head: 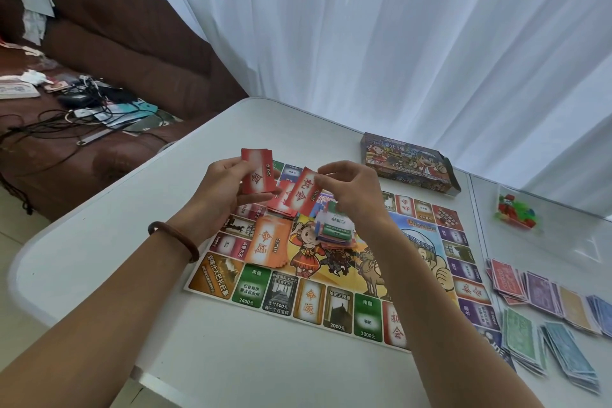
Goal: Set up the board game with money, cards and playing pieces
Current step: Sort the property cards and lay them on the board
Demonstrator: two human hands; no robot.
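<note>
A colourful game board point(334, 305) lies flat on the white table point(132, 228). My left hand point(218, 189) grips a small stack of red cards point(256, 172) above the board's far left corner. My right hand point(347, 189) pinches one red card point(306, 194) beside that stack. Under them on the board lie more red cards point(281, 209), an orange card pile point(270, 242) and a mixed pile of small property cards point(334, 232). Paper money point(546, 308) is spread in coloured piles at the right. A clear bag of plastic playing pieces point(515, 212) sits beyond it.
The open game box point(409, 161) stands at the table's far edge, against a white curtain point(397, 43). A brown sofa point(99, 76) strewn with cables and papers is at the left, close to the table's rounded corner. A seam splits the table at the right.
</note>
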